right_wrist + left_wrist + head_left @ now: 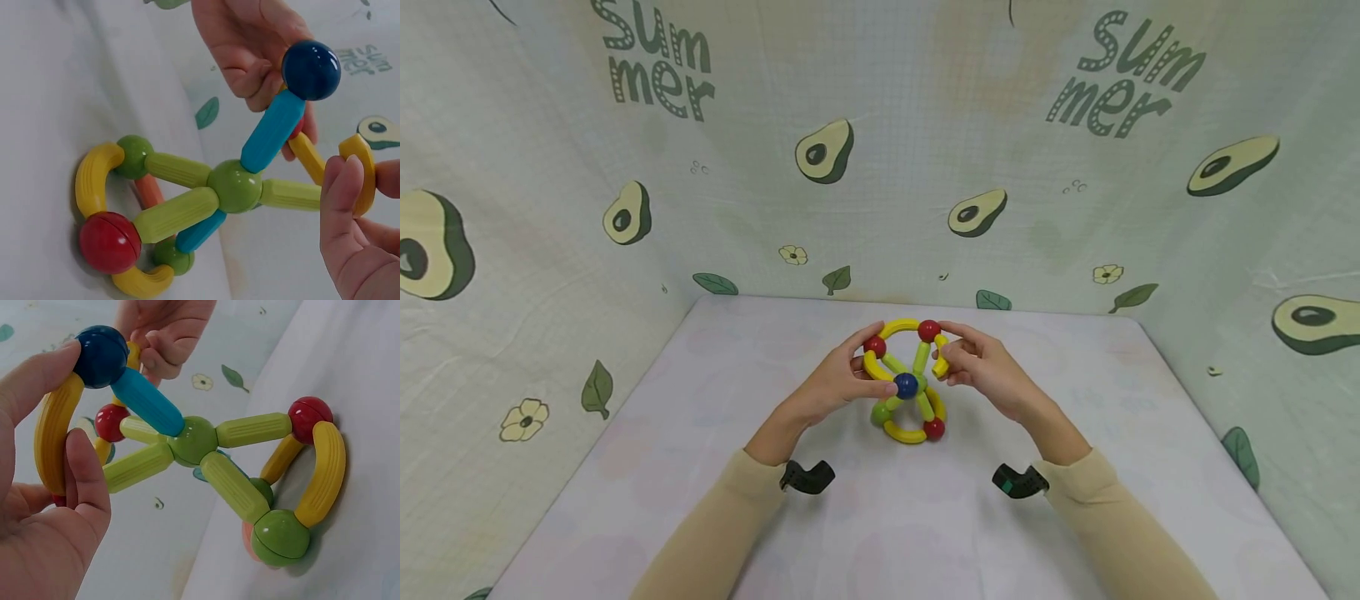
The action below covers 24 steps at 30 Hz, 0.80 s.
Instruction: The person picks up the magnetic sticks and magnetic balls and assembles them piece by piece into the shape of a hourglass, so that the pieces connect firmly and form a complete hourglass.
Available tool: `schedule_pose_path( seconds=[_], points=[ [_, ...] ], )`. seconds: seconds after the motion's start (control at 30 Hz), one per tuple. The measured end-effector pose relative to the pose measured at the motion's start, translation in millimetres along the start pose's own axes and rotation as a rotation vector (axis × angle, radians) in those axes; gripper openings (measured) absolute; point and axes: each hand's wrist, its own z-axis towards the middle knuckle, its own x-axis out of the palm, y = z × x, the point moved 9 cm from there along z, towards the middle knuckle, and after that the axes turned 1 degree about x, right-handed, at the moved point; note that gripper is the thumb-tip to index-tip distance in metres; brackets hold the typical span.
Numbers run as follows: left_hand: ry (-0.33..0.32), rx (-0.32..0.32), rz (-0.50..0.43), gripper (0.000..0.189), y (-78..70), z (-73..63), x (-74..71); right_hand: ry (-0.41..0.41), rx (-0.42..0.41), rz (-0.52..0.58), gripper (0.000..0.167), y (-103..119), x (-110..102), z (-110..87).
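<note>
At the counter's [700, 500] centre we steady a rod-and-ball toy [907, 383], its base resting on the surface. Our left hand [838, 385] pinches the yellow arc [53, 440] at nine o'clock; our right hand [983, 368] pinches another arc at three. It looks light, rigid, loosely jointed, so grip the arcs.

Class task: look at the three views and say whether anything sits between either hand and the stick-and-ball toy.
Nothing visible does. Both hands are already on the toy: the left hand grips a yellow curved piece beside the blue ball, and the right hand pinches another yellow curve.
</note>
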Motion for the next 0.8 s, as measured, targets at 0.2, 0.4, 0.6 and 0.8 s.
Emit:
schedule_pose_path(
  seconds=[0.2,0.4,0.6,0.8],
  points=[
    [-0.026,0.014,0.014,0.101,-3.2,-0.3,0.7,-0.03,-0.003,0.029,0.059,-0.3,3.4,-2.3],
    [-0.064,0.026,0.058,0.101,-7.8,1.5,1.7,-0.048,0.001,0.057,0.063,-1.1,6.0,-2.3],
    [-0.09,0.031,0.115,0.101,-8.1,2.7,0.7,-0.052,0.008,0.069,0.064,-2.8,7.3,-2.0],
    [-0.112,0.043,0.159,0.102,-9.4,3.5,0.9,-0.034,0.004,0.106,0.064,-3.4,10.0,-2.2]
  ],
)
